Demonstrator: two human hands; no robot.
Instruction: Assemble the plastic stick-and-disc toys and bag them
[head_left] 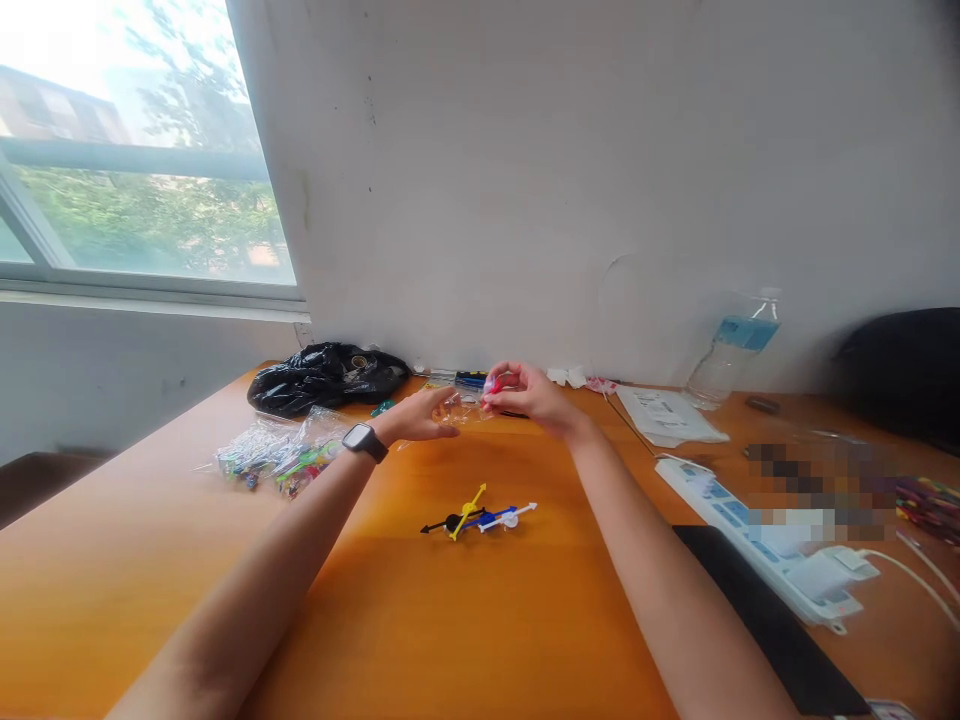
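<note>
Held up over the far part of the table, my right hand (529, 395) pinches a small red and white piece (492, 386) whose kind I cannot make out. My left hand (421, 414), with a watch (365, 440) on the wrist, is stretched toward it, fingers apart and apparently holding nothing. Crumpled clear plastic (465, 410) lies just beyond and between the hands. Nearer to me on the table is a small cluster of plastic spinner arrows (469, 515) in black, yellow, blue and white, touching or overlapping one another.
Clear bags of small colourful parts (277, 452) lie left, before a black plastic bag (322, 378). At right are a white power strip (750, 535) with plugs, a black mat (757, 610), a white packet (671, 415) and a plastic bottle (724, 365) by the wall.
</note>
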